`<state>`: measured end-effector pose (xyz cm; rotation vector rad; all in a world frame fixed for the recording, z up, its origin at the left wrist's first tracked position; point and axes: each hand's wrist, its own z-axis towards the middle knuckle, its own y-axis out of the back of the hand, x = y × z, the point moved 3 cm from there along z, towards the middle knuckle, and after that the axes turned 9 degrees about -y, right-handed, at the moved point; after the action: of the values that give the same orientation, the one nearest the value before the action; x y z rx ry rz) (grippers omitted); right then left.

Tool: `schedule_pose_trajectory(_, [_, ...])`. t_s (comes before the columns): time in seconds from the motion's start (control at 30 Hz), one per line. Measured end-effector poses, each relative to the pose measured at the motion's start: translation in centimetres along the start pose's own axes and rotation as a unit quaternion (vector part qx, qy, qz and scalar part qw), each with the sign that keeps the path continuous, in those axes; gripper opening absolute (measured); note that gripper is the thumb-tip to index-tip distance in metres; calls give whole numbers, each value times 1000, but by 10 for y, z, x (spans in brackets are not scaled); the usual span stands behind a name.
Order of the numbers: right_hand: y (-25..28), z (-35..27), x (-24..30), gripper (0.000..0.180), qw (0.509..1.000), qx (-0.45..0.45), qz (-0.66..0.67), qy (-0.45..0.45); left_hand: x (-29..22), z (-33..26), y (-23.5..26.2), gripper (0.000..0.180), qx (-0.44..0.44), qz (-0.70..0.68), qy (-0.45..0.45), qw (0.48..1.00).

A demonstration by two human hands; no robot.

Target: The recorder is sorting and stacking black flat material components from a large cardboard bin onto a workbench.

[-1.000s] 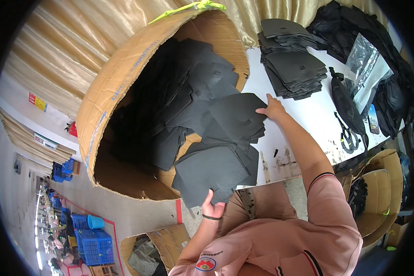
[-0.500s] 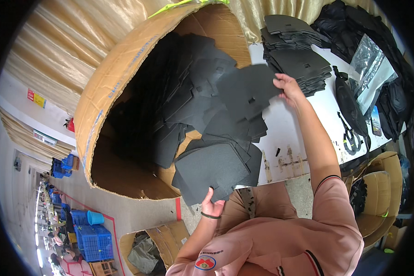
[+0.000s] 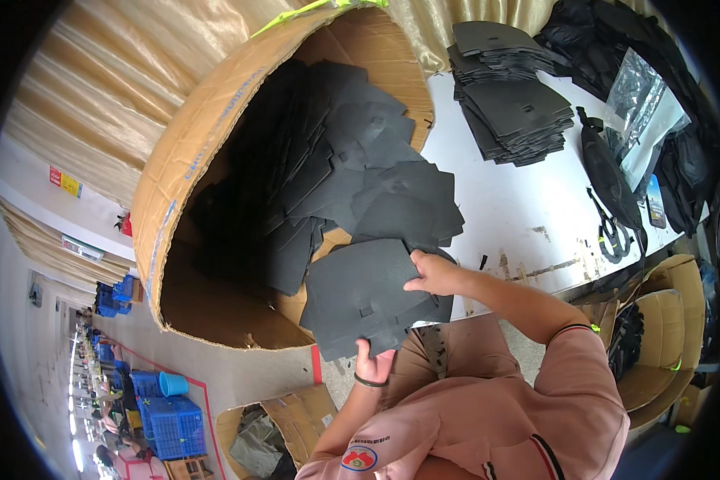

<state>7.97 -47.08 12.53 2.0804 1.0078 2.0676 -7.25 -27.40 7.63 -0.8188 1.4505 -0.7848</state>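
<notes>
A dark grey foam sheet (image 3: 360,276) with a small slot lies on top of several similar sheets in front of me. My left hand (image 3: 374,362) grips the near edge of this bunch, thumb on top and fingers underneath. At the right edge of the top sheet, my right hand (image 3: 438,274) pinches it between thumb and fingers. Just beyond, many loose foam sheets (image 3: 404,204) spill out of a large cardboard box (image 3: 192,144) lying on its side. Its deep inside is too dark to make out.
Neat stacks of foam sheets (image 3: 520,108) stand on the white table (image 3: 528,208). To their right lie a black strap (image 3: 608,172), a clear plastic bag (image 3: 644,112) and black fabric (image 3: 688,176). A smaller carton (image 3: 296,420) with grey cloth sits on the floor; another open carton (image 3: 656,344) is at right.
My right hand has come down and left from the far pile, bringing a slotted sheet onto the bunch in my left hand. The left hand has barely moved.
</notes>
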Motion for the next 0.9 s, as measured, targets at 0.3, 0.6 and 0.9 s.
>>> schedule_pose_trajectory(0.3, [82, 76, -29, 64, 971, -184, -127, -79, 0, 5, 15, 45, -158, 54, 19, 986])
schedule_pose_trajectory(0.6, [132, 82, -7, 14, 965, -181, 180, -66, 1, 4, 17, 47, -168, 50, 11, 985])
schedule_pose_trajectory(0.9, [108, 13, 48, 23, 852, -123, 507, -39, 2, 2, 14, 57, -134, 76, 2, 988])
